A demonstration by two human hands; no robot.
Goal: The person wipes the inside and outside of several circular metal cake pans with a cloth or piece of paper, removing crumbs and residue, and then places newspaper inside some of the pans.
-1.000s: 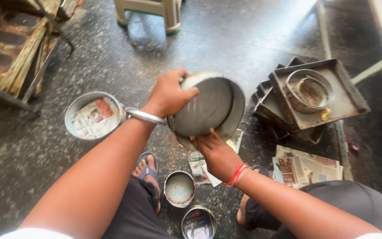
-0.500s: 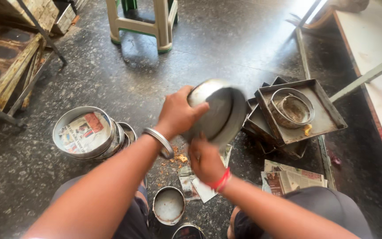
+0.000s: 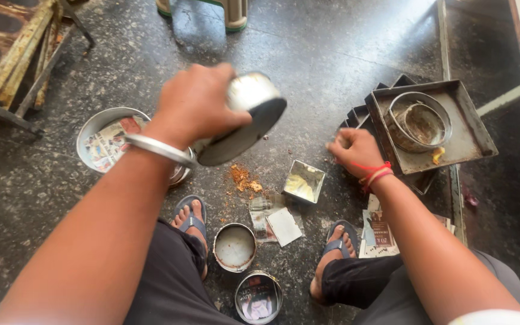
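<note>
Far left on the dark stone floor [image 3: 332, 54]: a rusty metal frame [image 3: 13, 60], then a round tin lined with newspaper [image 3: 106, 141], now nearer the person's knee in the view than a second ago. Just right of it, left hand [image 3: 197, 105] wrapped around a round metal tin [image 3: 245, 117], held up off the floor and tipped on its side, open mouth turned down and away; a second ago cradled by both hands, now carried by the left alone. Under the tilted tin, a small heap of orange-brown crumbs [image 3: 242, 179] on the floor, not seen in the earlier views, so probably knocked out of it. Near the sandalled feet, a small round tin [image 3: 234, 247], another with paper inside [image 3: 258, 297], scraps of newspaper [image 3: 272, 219], and a little square tin [image 3: 304, 180] lying tilted. Further right, right hand [image 3: 355, 150] let go of the tin and dropped low, fingers curled loosely, holding nothing, close beside a stack of square trays [image 3: 431, 129]. On the top tray, a round ring mould [image 3: 419, 120] with brown residue. Folded newspapers [image 3: 380, 232] beside the right foot, near the floor's right edge.
</note>
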